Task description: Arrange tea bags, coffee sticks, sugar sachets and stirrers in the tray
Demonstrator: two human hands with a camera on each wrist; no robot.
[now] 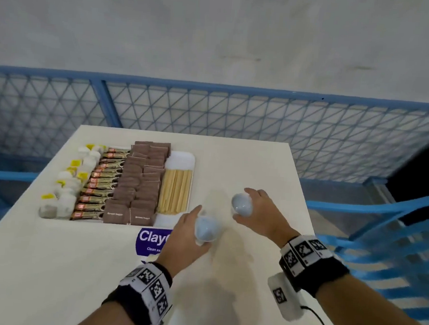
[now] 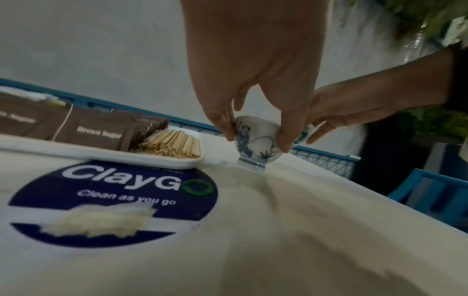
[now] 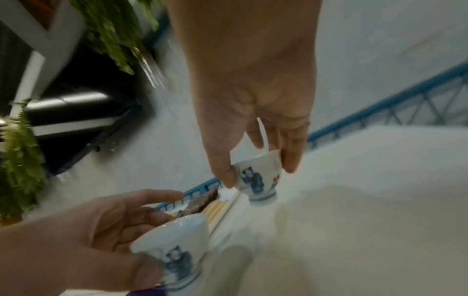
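A white tray (image 1: 180, 157) on the table's left half holds rows of tea bags (image 1: 64, 190), coffee sticks (image 1: 100, 184), brown sugar sachets (image 1: 141, 182) and wooden stirrers (image 1: 174, 192). To the tray's right, my left hand (image 1: 200, 224) pinches a small white-and-blue cup (image 1: 210, 230) by its rim, its foot at the table top (image 2: 253, 166). My right hand (image 1: 241, 206) grips a second such cup (image 1: 243, 200) a little farther back. The right wrist view shows that cup (image 3: 258, 182) tilted just above the table.
A round blue ClayGo sticker (image 1: 152, 239) with a torn pale patch (image 2: 101, 220) lies in front of the tray. Behind the table runs a blue mesh fence (image 1: 212, 111); a blue chair (image 1: 380, 237) stands at the right. The table's right edge (image 1: 304, 201) is near my right hand.
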